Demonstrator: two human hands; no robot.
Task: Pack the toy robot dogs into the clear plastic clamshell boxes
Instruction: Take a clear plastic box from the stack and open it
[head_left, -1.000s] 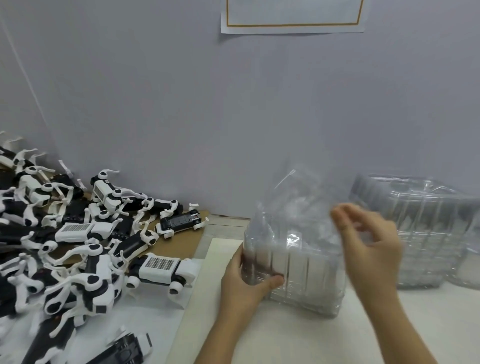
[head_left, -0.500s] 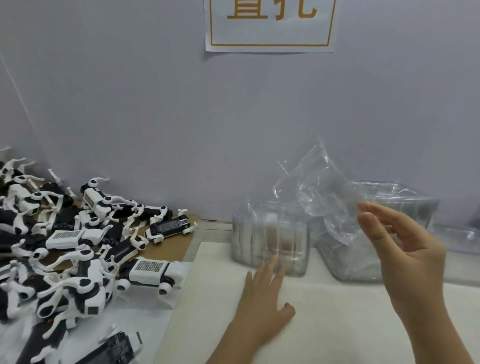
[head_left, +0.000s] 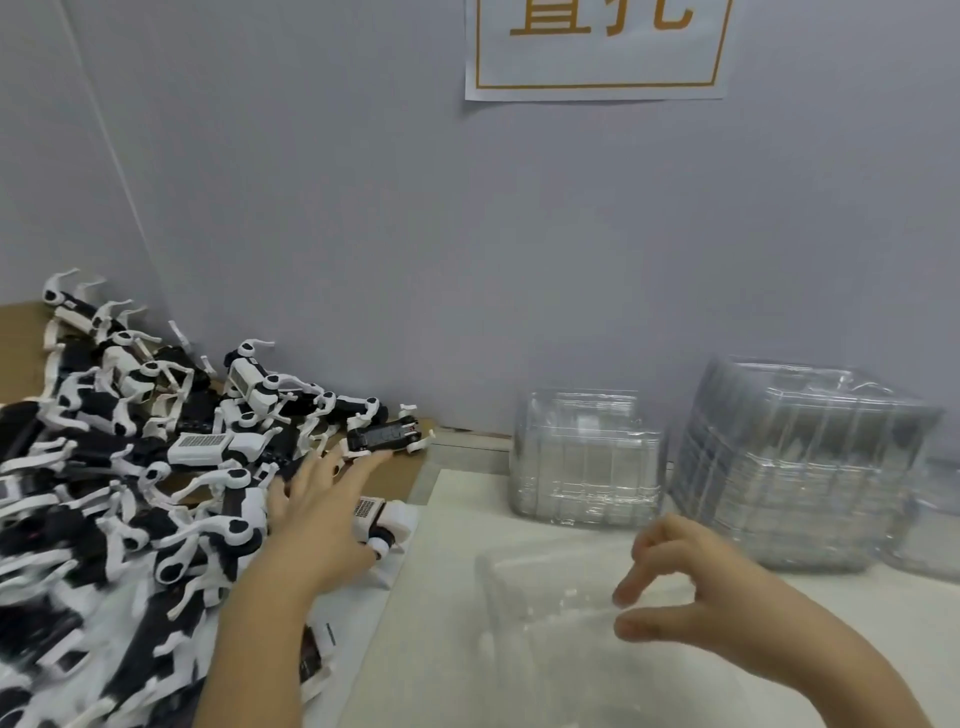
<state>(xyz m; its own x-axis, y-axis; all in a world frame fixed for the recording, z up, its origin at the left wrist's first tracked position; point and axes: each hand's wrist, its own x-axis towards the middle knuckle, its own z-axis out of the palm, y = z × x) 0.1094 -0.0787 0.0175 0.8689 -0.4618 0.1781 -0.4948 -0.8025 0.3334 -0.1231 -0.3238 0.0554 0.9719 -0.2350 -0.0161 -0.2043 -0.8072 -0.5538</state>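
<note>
A big heap of black-and-white toy robot dogs covers the left of the table. My left hand stretches over the heap's right edge with fingers spread and straight, above a white dog and holding nothing. A single clear clamshell box lies open on the white mat in front of me. My right hand pinches its right edge between thumb and curled fingers. The box is blurred and hard to outline.
Two stacks of nested clear clamshell boxes stand against the wall, a lower one and a taller one to its right. Brown cardboard lies under the dogs. A paper sign hangs on the grey wall.
My right hand has brought the clamshell box down from the air onto the mat. My left hand left the mat by the low stack and swung left over the dogs.
</note>
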